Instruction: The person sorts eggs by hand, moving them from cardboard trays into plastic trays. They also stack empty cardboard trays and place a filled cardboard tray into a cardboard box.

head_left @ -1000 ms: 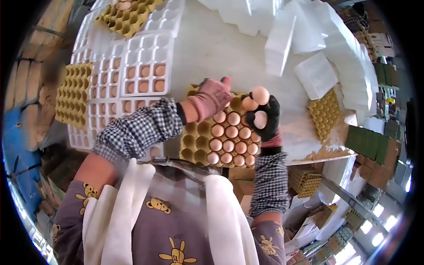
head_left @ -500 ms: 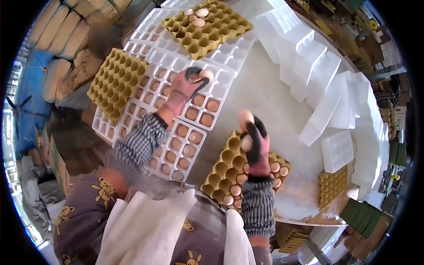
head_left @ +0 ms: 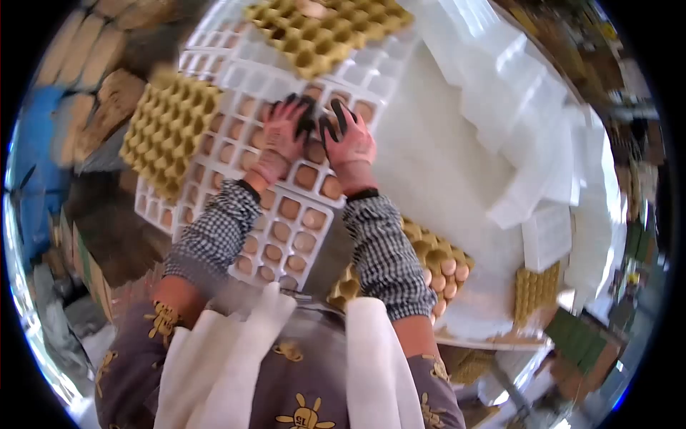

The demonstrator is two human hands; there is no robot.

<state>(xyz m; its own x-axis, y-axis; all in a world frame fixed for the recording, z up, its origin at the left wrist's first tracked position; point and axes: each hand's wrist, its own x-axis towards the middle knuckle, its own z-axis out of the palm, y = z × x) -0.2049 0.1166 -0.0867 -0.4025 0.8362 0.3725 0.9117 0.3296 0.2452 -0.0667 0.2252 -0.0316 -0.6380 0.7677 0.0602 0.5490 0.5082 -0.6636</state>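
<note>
Both my hands, in pink gloves with black fingertips, are over a white plastic tray (head_left: 299,193) with brown eggs in its cups. My left hand (head_left: 286,132) lies over the tray's middle, palm down, fingers spread; no egg shows in it, though its underside is hidden. Just to its right, my right hand (head_left: 350,143) reaches over the tray's right edge with thumb and forefinger apart. Between the hands, an egg (head_left: 314,150) sits in a cup. More eggs (head_left: 364,111) fill the cups beyond my fingers.
A pulp egg tray (head_left: 436,247) with eggs lies under my right forearm. Another pulp tray (head_left: 171,136) rests on the left; a third (head_left: 329,36), holding an egg, is at the far side. White plastic trays (head_left: 500,121) are piled along the right.
My right hand has moved up and left from the pulp tray to the white tray; the eggs it held no longer show in it. The egg in my left hand is also out of its fingers.
</note>
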